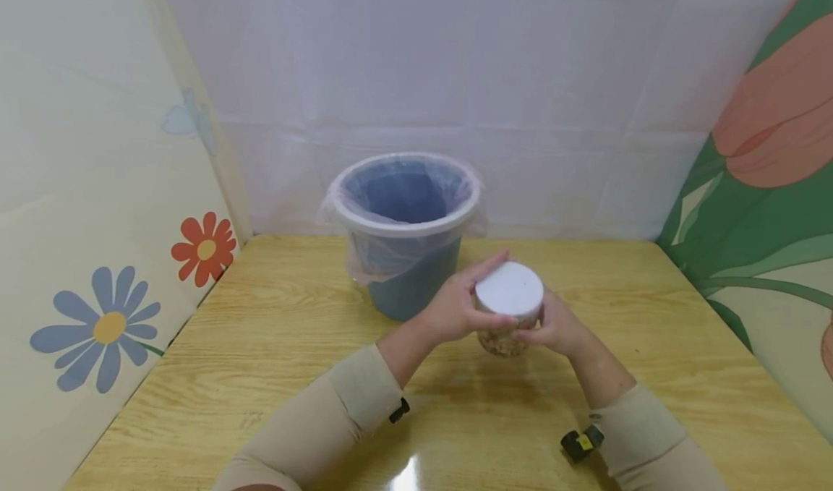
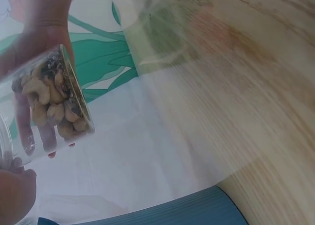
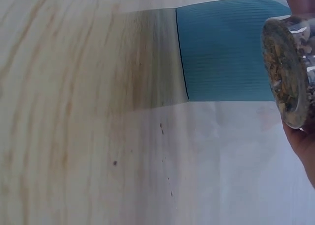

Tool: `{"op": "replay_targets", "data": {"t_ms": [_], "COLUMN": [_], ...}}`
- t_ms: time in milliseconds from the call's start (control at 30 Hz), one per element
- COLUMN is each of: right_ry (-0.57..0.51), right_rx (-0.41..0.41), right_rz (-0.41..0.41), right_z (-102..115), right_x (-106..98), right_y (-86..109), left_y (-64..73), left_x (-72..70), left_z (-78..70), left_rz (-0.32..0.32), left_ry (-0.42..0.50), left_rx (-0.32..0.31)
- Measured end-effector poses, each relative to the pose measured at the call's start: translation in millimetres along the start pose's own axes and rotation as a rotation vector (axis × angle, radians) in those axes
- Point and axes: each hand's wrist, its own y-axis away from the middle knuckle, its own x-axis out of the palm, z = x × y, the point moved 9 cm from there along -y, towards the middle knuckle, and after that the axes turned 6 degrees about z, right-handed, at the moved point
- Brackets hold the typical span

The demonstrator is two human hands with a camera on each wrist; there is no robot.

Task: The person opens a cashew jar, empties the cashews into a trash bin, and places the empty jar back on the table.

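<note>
Left hand [image 1: 460,306] gripping jar [image 1: 500,343] up at white lid [image 1: 510,288], right hand [image 1: 560,325] holding its side. Jar off table [image 1: 286,390], front-right of bin [image 1: 413,285]. Head view: lid top. Left wrist: cashews [image 2: 38,91] clear inside. Right wrist alone: jar's underside.

Head camera looks forward and down over table [image 1: 651,332], farthest from jar [image 1: 510,299]. Left wrist camera: close, tilted, facing jar's side. Right wrist camera: close, tilted, facing jar's base at frame right. Both wrist views share jar, bin [image 3: 226,52], table.
</note>
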Motion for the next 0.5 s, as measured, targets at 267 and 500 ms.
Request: {"op": "replay_targets", "data": {"t_ms": [267, 500], "right_ry": [0.049, 0.106], "right_rx": [-0.015, 0.025], "right_rz": [-0.061, -0.114], "right_z": [3.6, 3.4], "right_x": [-2.2, -5.3], "right_y": [-1.8, -1.1], "left_y": [-0.8, -0.7], "left_x": [-0.7, -1.3], "left_z": [-4.0, -5.7], "left_rz": [-0.037, -0.069], "left_ry": [-0.023, -0.013], "left_rx": [0.022, 0.038]}}
